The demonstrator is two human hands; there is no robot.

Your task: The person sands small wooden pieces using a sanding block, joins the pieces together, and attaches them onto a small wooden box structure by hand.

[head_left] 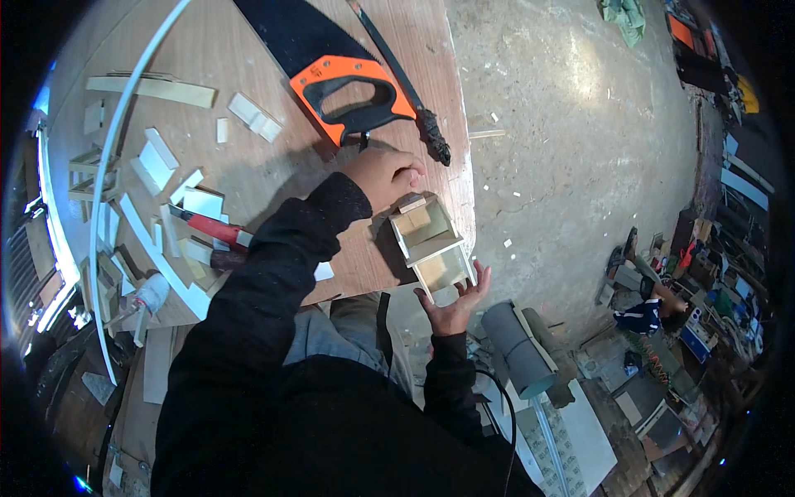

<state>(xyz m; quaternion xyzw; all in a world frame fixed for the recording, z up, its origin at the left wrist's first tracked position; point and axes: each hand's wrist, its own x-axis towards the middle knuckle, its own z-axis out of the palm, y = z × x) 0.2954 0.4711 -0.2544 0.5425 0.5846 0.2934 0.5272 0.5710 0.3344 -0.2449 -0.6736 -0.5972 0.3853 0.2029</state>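
A small open wooden box [450,246], with a crosspiece over its middle, lies tilted at the table's right edge. My right hand [454,313] grips its near end, thumb on one side and fingers on the other. Just beyond the box's far end, my left hand [387,177] is closed with curled fingers. A short dark tip shows behind that hand, but I cannot make out what it holds. A handsaw with an orange and black handle [313,101] lies beyond my left hand, beside a long dark rod [403,80].
Wood offcuts [156,159] and a red-handled tool [213,227] lie on the left of the wooden table [192,43]. A long white strip [124,99] arches over that side. A grey roll [515,344] stands right of me. Another person [650,315] is far right.
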